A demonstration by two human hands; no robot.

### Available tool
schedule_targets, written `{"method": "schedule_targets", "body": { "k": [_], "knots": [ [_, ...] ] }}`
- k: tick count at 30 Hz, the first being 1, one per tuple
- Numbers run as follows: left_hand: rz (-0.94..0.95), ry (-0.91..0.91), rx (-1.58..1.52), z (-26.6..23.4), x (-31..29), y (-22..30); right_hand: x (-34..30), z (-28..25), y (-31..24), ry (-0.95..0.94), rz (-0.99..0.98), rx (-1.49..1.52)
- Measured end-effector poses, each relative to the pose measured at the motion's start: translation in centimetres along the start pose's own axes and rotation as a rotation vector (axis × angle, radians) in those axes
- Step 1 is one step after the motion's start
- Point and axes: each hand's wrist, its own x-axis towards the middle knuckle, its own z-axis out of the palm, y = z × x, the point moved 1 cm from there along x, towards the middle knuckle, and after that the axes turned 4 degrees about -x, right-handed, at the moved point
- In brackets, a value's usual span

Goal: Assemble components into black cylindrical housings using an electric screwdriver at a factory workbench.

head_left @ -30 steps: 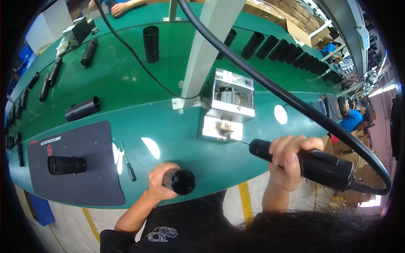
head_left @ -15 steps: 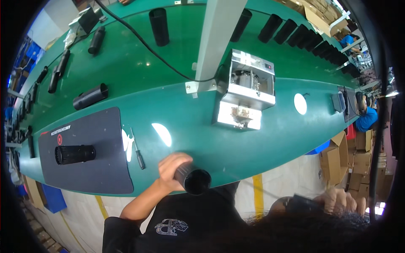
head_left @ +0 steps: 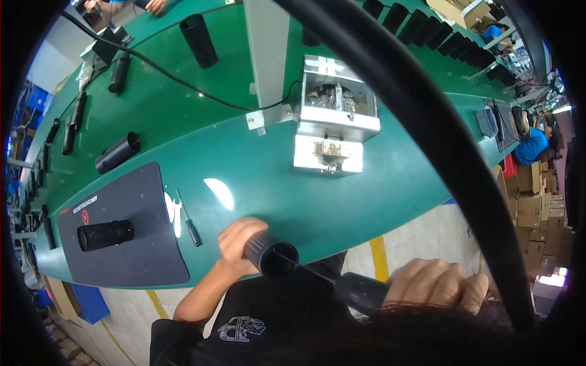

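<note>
In the head view, the black tube [head_left: 259,249] is gripped by the left hand [head_left: 238,244], fingers wrapped round its side, its open mouth turned toward the right hand [head_left: 436,285]. There, the black power driver [head_left: 360,293] is gripped, its rear partly hidden, and the thin bit [head_left: 316,273] is aimed into the tube's mouth; what is met inside cannot be told. For a clean drive, the tube is best braced firmly by the left hand, the bit lined up squarely and gentle, steady pressure applied, so the wall is not scraped. And a change: half a second ago the driver is seen blurred, apart from the tube; a second ago it is held at the metal box [head_left: 339,123] ahead of the hands. The tube is kept in the left hand throughout.
</note>
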Motion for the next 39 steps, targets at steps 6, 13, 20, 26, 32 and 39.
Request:
{"method": "schedule_targets", "body": {
  "k": [6, 13, 20, 26, 32, 39],
  "knots": [
    [0.004, 0.011, 0.021, 0.5, 0.2, -0.1, -0.7, -0.1, 0.8, 0.009, 0.029, -0.007],
    [-0.015, -0.002, 0.046, 0.6, 0.4, 0.1, -0.8, -0.1, 1.5, 0.022, 0.053, -0.021],
    [-0.045, -0.03, 0.045, 0.5, 0.4, 0.3, -0.7, 0.2, 1.9, 0.026, 0.067, -0.025],
    [-0.014, 0.016, 0.064, 0.7, 0.3, 0.0, -0.5, 0.7, 2.6, 0.026, 0.078, -0.028],
    [-0.014, 0.007, 0.043, 0.6, 0.7, 0.1, -0.2, 0.8, 3.0, 0.022, 0.1, -0.034],
    [-0.015, 0.021, 0.039, 0.5, 0.5, -0.1, 0.0, 1.2, 3.6, 0.02, 0.117, -0.036]
  ]
}}
